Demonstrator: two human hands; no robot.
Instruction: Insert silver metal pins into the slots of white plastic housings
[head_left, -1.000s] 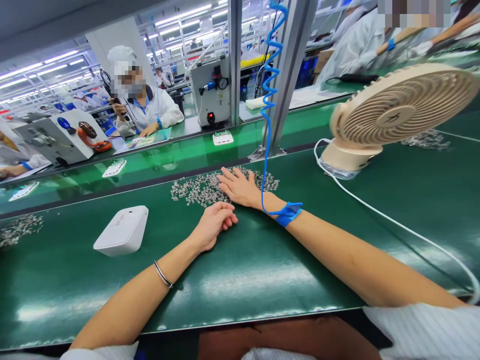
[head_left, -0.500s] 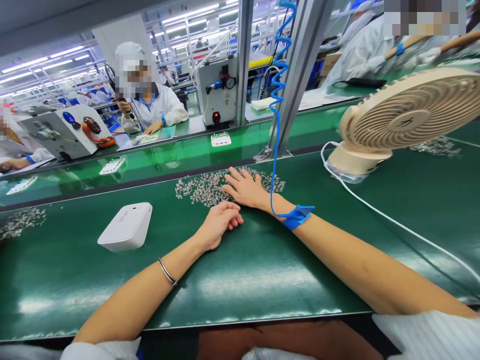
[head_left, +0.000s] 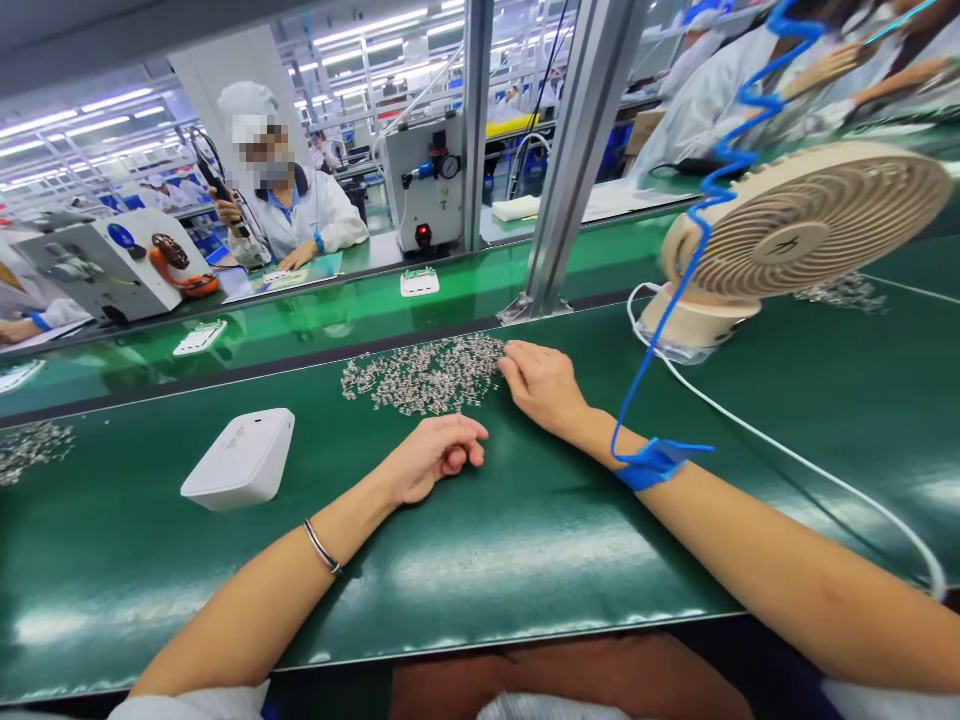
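A heap of small silver metal parts (head_left: 424,372) lies on the green mat (head_left: 525,540) in front of me. My right hand (head_left: 541,385) rests at the heap's right edge, fingers curled, tips pressed into the parts. A blue wrist strap (head_left: 656,462) with a coiled blue cord (head_left: 705,200) is on that wrist. My left hand (head_left: 435,455) lies on the mat just below the heap, fingers loosely closed; its inside is hidden. A thin metal bracelet (head_left: 322,547) circles the left wrist.
A white plastic box (head_left: 240,458) sits to the left on the mat. A beige desk fan (head_left: 795,235) with a white cable (head_left: 787,455) stands at the right. Beyond a metal post (head_left: 577,150) a green conveyor (head_left: 337,310) carries white units (head_left: 420,282); people in white coats work behind it.
My right hand slid off the heap toward its right edge and its flat fingers curled. The coiled cord swung to the right. My left hand barely moved.
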